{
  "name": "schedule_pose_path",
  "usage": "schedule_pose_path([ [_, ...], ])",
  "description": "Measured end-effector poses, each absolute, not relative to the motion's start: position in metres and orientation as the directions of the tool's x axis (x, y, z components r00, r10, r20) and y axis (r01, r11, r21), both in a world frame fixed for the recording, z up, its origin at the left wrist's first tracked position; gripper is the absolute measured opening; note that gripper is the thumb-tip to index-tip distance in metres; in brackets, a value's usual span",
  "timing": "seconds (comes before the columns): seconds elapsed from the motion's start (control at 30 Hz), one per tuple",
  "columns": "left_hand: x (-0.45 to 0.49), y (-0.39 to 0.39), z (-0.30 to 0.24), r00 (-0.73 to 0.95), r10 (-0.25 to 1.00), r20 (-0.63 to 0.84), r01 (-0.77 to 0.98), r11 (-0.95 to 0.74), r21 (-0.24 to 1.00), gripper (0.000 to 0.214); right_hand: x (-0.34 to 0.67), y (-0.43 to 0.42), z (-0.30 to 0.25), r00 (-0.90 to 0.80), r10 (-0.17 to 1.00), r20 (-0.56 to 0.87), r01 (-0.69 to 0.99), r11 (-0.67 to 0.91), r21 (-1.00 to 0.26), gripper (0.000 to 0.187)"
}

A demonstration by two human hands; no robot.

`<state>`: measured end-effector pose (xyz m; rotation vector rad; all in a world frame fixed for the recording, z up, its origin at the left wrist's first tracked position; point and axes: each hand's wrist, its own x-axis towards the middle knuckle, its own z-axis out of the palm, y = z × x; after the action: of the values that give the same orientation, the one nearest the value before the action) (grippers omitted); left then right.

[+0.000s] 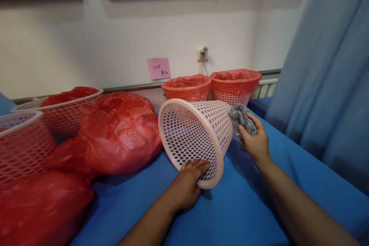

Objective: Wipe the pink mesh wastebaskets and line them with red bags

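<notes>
A pale pink perforated plastic basket [198,123] lies on its side on the blue surface [236,207], its mouth turned toward me. My left hand [187,184] grips the lower rim, fingers hooked over the edge. My right hand [255,138] is closed on a grey crumpled cloth [241,117], which is pressed against the basket's base at its right end.
Two upright baskets lined with red bags [187,86] [235,80] stand by the wall behind. Red plastic bags [121,134] and more pale baskets [23,142] crowd the left. A blue curtain [325,77] hangs at the right. A pink note [158,68] is on the wall.
</notes>
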<state>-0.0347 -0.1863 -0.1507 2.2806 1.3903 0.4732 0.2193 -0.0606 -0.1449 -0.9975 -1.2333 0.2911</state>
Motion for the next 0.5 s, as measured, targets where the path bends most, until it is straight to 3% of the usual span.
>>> schedule_pose_path([
  [0.1, -0.029, -0.19, -0.142, 0.44, 0.898, 0.012, 0.763, -0.381, 0.522, 0.092, 0.213, -0.098, -0.132, 0.102, 0.483, 0.869, 0.328, 0.809, -0.488, 0.05],
  [0.2, -0.022, -0.194, -0.132, 0.498, 0.847, 0.186, 0.543, -0.472, 0.695, 0.105, 0.208, -0.127, -0.125, -0.146, 0.35, 0.925, 0.245, 0.919, -0.309, 0.053],
  [0.33, -0.015, -0.202, -0.121, 0.487, 0.795, 0.363, 0.214, -0.511, 0.833, 0.089, 0.203, -0.138, -0.127, -0.324, 0.258, 0.91, 0.157, 0.963, -0.217, 0.052],
  [0.43, -0.015, -0.207, -0.118, 0.446, 0.825, 0.348, 0.266, -0.494, 0.828, 0.067, 0.199, -0.127, -0.137, -0.309, 0.264, 0.913, 0.224, 0.954, -0.2, 0.051],
  [0.5, -0.017, -0.21, -0.116, 0.421, 0.849, 0.32, 0.349, -0.478, 0.806, 0.059, 0.199, -0.108, -0.147, -0.171, 0.374, 0.911, 0.324, 0.895, -0.307, 0.047],
])
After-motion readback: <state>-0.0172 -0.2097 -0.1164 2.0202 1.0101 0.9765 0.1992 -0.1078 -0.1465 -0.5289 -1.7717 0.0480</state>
